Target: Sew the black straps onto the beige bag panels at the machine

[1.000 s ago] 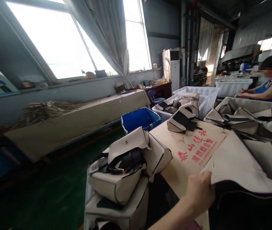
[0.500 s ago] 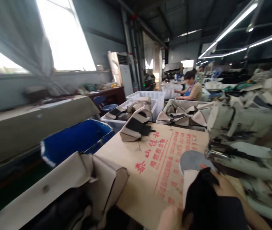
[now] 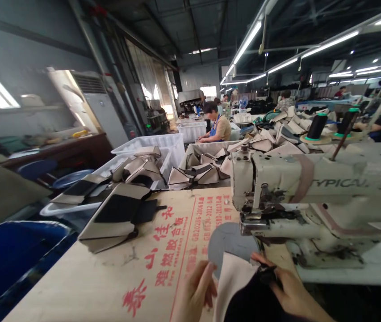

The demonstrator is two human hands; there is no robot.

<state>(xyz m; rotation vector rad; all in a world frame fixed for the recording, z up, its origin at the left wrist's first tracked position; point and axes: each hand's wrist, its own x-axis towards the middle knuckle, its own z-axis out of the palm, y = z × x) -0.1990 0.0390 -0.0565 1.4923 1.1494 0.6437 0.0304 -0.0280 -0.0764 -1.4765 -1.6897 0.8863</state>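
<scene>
A sewn fabric piece (image 3: 235, 273), beige with a large black panel, lies at the bottom centre in front of me. My right hand (image 3: 286, 284) pinches its black upper edge on the right side. At its left beige edge is my left hand (image 3: 198, 286), loosely curled, with thumb and fingers a little apart and no clear grip on the fabric. A flat grey rounded piece (image 3: 232, 243) shows just beyond the fabric; whether the two are joined I cannot tell. Close by on the right stands an off-white sewing machine (image 3: 297, 179).
On the printed plywood table (image 3: 106, 277) sits another beige and black sewn piece (image 3: 118, 214). Behind it are white bins (image 3: 150, 143) holding similar pieces. A blue bin (image 3: 19, 250) is at left. Black thread cones (image 3: 317, 127) stand behind the machine. A co-worker (image 3: 222, 125) sits farther back.
My view has swung right, bringing the whole sewing machine into sight. The large beige piece at lower left has gone out of view. My left hand has loosened beside the fabric.
</scene>
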